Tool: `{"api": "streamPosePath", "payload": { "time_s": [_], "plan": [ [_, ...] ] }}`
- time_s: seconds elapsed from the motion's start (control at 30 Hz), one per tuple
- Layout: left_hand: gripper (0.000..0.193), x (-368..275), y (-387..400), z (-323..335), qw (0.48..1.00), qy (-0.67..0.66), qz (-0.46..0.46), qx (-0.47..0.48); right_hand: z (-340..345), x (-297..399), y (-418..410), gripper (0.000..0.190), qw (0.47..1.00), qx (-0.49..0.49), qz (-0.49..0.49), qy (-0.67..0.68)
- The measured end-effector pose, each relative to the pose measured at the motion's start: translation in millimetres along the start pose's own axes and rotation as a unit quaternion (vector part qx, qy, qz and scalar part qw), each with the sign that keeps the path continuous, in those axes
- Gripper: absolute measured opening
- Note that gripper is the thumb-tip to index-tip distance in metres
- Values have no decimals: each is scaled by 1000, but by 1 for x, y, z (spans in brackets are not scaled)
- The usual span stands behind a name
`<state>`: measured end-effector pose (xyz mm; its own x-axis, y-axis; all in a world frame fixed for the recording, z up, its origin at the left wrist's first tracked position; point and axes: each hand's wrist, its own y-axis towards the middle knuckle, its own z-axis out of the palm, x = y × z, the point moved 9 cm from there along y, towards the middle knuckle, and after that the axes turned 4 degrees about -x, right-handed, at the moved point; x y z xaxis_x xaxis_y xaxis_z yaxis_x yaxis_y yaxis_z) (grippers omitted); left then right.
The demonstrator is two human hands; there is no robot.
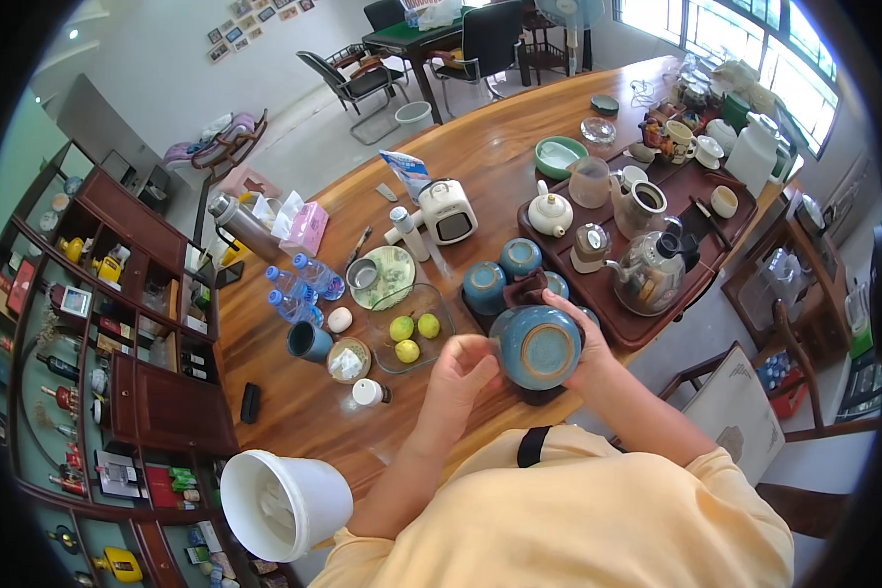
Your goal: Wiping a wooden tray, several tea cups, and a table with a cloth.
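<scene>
A glazed blue ceramic vessel (535, 353) is held with its unglazed foot ring facing me. My right hand (589, 342) grips it along the right side. At the vessel's left edge, the curled fingers of my left hand (467, 367) hold it, though their tips are partly hidden. A dark brown cloth (525, 288) is bunched just behind the vessel, near my right fingertips. Beyond it, blue ceramic cups stand bottom up, among them one on the left (483, 287) and one at the back (520, 254). A dark tray (472, 317) lies partly hidden under them.
On the right, a brown tea tray (595, 316) bears a glass kettle (648, 275) and a white teapot (550, 213). Leftward lie a glass dish (382, 356) of yellow-green fruit, a white pill bottle (368, 392) and plastic water bottles (317, 275). A white bucket (323, 503) stands at lower left.
</scene>
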<state>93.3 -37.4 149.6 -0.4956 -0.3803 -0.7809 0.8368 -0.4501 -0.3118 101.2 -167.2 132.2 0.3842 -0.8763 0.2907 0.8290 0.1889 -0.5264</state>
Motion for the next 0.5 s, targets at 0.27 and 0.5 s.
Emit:
{"api": "streamPosePath", "payload": {
  "time_s": [0.27, 0.5],
  "plan": [
    [93, -68, -22, 80, 750, 497, 419, 123, 1, 0, -7, 26, 995, -65, -7, -72],
    [82, -67, -6, 21, 877, 265, 371, -152, 37, 7, -15, 29, 978, -28, -176, -110]
  ]
}}
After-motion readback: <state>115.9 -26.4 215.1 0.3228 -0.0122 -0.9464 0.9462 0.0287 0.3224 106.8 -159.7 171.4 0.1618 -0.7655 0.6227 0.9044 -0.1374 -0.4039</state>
